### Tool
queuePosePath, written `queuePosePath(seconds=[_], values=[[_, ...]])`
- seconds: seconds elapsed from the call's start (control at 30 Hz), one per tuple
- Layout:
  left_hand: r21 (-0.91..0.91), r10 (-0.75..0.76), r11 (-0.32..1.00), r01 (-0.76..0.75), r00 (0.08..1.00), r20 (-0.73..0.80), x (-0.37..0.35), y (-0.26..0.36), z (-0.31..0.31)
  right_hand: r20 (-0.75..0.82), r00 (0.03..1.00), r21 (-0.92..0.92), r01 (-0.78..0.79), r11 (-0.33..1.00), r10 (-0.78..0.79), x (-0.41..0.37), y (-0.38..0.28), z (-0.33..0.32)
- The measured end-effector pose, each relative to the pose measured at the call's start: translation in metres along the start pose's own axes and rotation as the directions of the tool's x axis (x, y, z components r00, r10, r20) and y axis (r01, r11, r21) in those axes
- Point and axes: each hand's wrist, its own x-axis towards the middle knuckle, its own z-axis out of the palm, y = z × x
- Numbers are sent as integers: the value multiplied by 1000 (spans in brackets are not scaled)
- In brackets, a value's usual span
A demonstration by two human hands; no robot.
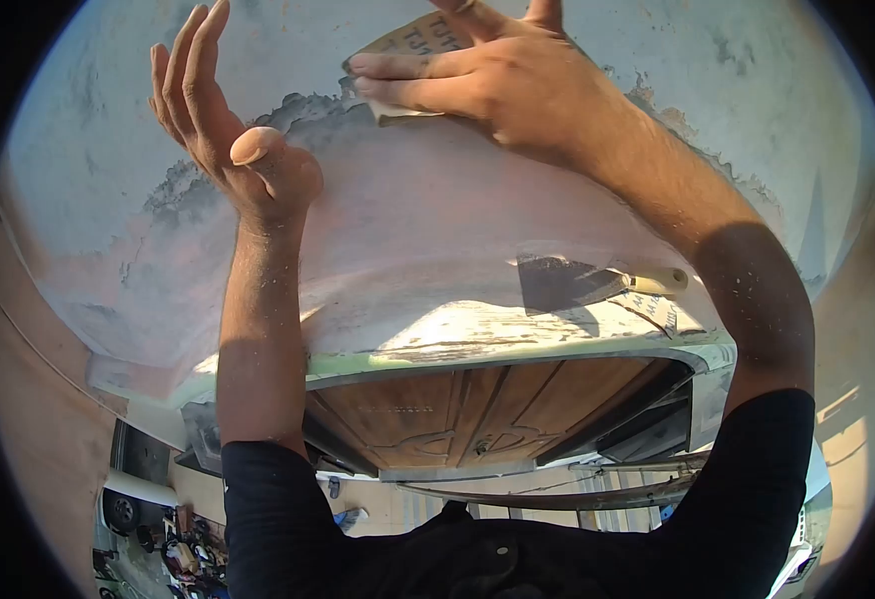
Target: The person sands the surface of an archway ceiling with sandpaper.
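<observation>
My right hand (pixel 517 80) lies spread over a folded sheet of sandpaper (pixel 407 45) with printed letters on its back, pressing it on the grey, patchy painted surface (pixel 397 190). Its fingers are apart and point left. On the left, my left hand (pixel 223 130) is raised with its palm turned up and fingers apart, holding nothing. Below my right forearm, a putty knife (pixel 567 284) with a pale handle rests near the lower edge, beside another piece of printed sandpaper (pixel 662 307).
Flaked, rough patches (pixel 188 190) run across the surface. Beneath its lower edge are brown wooden doors (pixel 487 414). Assorted items and a wheel (pixel 121 509) lie at the lower left.
</observation>
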Motion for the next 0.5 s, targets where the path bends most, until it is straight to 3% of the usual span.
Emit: queuePosePath(seconds=[0.03,0.1,0.13,0.2,0.27,0.37,0.4,0.47,0.5], values=[[-15,-2,1000,2,1000,5,0,-1,1,9,1000,-3,-12,1000,12,8,-2,1],[142,19,989,-28,998,68,-4,-5,-2,228,974,-11,3,1000,0,14,-2,2],[136,12,990,-20,998,64,-3,-7,-2,-15,998,-58,66,996,-67,-7,7,-4],[171,49,984,-49,999,4,1,-12,-3,303,944,124,-177,976,132,-60,31,-47],[157,80,985,-73,996,-34,4,-18,-6,237,918,-281,-248,927,317,-130,43,-68],[97,-67,994,59,995,78,2,10,-5,276,877,-234,-335,913,393,-133,41,-68],[74,-48,996,40,993,111,-1,21,0,239,918,-201,-271,941,315,-108,32,-63],[34,137,990,-140,988,74,-3,32,13,184,975,45,-131,990,120,-71,29,-38],[40,143,989,-145,988,66,-5,37,16,176,978,40,-124,991,115,-65,30,-36]])
